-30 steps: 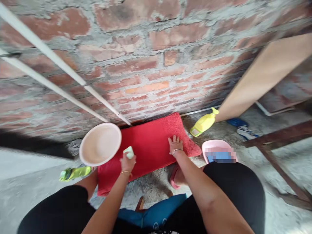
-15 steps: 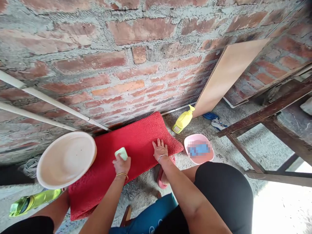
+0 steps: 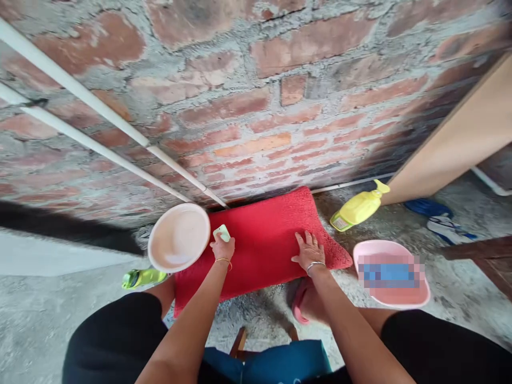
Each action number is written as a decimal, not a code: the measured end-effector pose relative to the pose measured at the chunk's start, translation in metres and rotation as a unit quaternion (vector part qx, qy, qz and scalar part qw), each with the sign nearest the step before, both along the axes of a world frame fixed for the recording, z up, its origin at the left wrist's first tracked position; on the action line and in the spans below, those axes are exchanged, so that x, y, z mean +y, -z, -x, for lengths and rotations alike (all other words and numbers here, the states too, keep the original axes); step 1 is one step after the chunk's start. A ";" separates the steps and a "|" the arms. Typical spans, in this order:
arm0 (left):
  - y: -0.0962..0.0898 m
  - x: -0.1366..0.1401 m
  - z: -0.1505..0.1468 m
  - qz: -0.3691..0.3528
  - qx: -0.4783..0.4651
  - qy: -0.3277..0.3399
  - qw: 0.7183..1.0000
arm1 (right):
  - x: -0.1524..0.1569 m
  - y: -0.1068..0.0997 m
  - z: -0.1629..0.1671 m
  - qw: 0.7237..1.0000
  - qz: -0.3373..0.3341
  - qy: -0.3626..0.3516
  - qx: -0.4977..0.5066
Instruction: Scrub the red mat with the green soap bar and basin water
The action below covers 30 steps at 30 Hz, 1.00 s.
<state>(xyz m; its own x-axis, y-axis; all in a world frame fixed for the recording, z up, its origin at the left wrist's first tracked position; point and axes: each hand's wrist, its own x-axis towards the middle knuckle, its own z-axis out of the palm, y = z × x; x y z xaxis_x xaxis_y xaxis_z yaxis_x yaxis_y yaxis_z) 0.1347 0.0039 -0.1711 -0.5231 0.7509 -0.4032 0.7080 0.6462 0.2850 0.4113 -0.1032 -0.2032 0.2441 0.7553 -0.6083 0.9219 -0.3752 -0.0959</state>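
So, headcount time: there's one red mat [image 3: 264, 237] stretched out below the brick wall [image 3: 256, 85]. The left grip [image 3: 223, 248] is over it, closed around the one pale green block [image 3: 221, 233]. The block pokes out at that grip's 12 o'clock, and most of the mat runs off toward 2 and 3. The right grip [image 3: 310, 253] holds nothing, just lies flat on the mat with fingers spread. Two basins: a cream one [image 3: 179, 237] near the left grip at about 9 to 10 o'clock, and a pink one [image 3: 372, 246] at 3 to 4 from the right grip, with something bluish pixelated inside. Two bottles too: a yellow pump bottle [image 3: 356, 209] at 2 from the right grip, a green bottle [image 3: 149, 277] past 8 from the left. Two white pipes [image 3: 76, 87] angle off toward 10.
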 end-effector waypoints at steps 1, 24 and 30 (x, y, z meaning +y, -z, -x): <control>0.000 0.005 0.001 0.004 0.012 -0.017 1.000 | -0.001 0.002 0.000 1.000 0.007 -0.006 -0.007; 0.010 0.034 -0.007 0.029 -0.011 -0.076 0.997 | -0.004 0.019 0.007 0.994 0.025 -0.073 -0.076; 0.027 -0.004 -0.119 0.038 -0.098 0.082 0.991 | -0.008 0.028 0.003 0.993 0.011 -0.082 -0.089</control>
<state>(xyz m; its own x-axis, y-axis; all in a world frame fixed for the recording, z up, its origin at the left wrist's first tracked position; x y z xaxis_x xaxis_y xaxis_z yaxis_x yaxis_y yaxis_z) 0.2533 -0.0003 -0.1982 -0.3028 0.7830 -0.5434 0.7403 0.5523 0.3833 0.4084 -0.1114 -0.2315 0.2249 0.7804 -0.5835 0.9723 -0.2192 0.0815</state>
